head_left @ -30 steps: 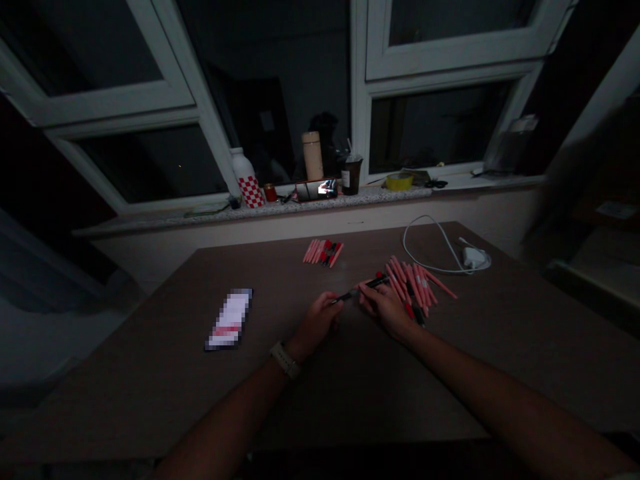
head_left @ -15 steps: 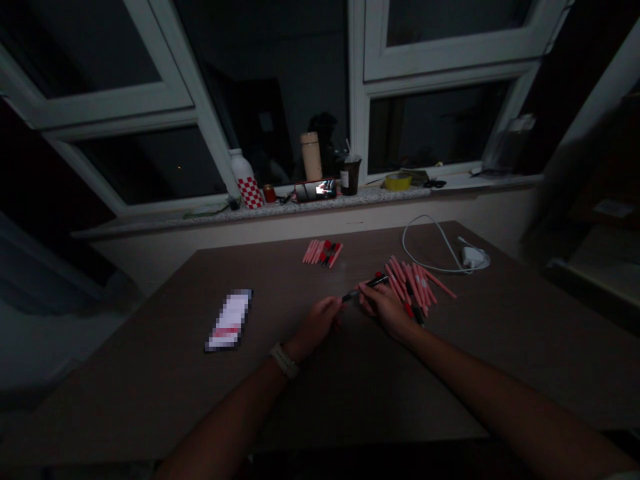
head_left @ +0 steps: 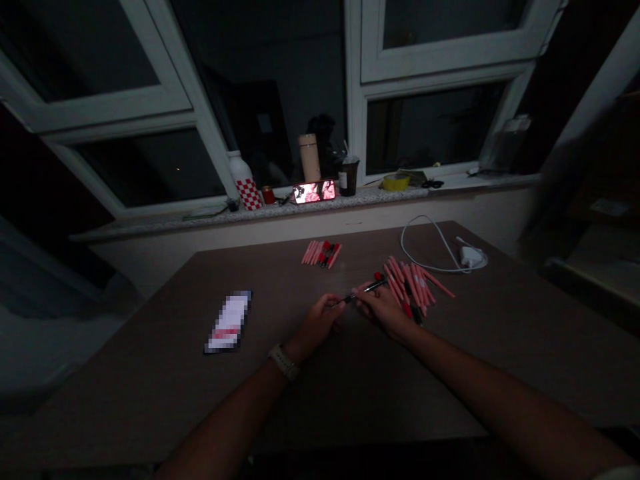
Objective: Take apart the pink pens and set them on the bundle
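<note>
A black pen (head_left: 375,285) slants between my hands above the table. My left hand (head_left: 323,317), with a watch at the wrist, pinches its lower-left end. Closed around the pen farther along is my right hand (head_left: 383,310), thumb and fingers pressed together. Just right of that hand lies a loose pile of pink pens (head_left: 413,283), with a few black-and-red ones among them. A small red piece (head_left: 377,275) shows beside the pen's far end. Farther back, a neat row of pink and red-and-black pens (head_left: 321,254) lies side by side.
On the left of the table (head_left: 165,373) lies a phone (head_left: 229,322). A white charger (head_left: 470,257) with a looped cable is at the back right. The windowsill holds a lit phone (head_left: 314,192), a checkered bottle (head_left: 247,187), a tumbler (head_left: 309,159), a cup (head_left: 349,177) and yellow tape (head_left: 397,183).
My right hand has shifted slightly left along the pen, so the hands are closer together. The phone on the sill now displays a brighter, pinkish picture.
</note>
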`<state>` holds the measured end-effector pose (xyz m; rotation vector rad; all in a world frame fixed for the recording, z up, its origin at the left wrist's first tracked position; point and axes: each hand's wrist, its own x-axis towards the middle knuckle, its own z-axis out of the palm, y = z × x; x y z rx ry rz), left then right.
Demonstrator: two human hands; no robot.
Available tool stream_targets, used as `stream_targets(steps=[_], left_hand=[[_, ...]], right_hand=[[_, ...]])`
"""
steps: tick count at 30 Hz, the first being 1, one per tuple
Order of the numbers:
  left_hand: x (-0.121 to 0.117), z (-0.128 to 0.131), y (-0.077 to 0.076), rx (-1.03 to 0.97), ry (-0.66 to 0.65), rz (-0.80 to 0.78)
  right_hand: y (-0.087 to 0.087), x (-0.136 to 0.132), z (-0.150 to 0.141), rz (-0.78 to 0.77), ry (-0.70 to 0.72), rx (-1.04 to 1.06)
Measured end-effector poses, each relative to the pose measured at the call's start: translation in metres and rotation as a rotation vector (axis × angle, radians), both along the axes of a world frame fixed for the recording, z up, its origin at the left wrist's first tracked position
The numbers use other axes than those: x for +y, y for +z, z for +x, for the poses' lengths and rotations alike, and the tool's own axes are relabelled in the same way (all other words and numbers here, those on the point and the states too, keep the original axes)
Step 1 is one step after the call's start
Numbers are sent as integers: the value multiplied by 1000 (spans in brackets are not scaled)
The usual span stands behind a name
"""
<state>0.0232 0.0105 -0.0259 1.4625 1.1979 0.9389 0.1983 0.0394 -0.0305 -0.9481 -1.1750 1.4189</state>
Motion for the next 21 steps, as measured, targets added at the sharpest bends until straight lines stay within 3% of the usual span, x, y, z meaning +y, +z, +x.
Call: stream_targets(steps=[9,15,21], left_hand=[[2,-2,-2,71,61,30],[-1,2,2,-74,89,3],[2,-1,-2,20,114,19]], right_hand=[[-4,2,2,44,49,-67],[-2,1,3,29,22,-101],[2,-1,1,-6,3,-100]])
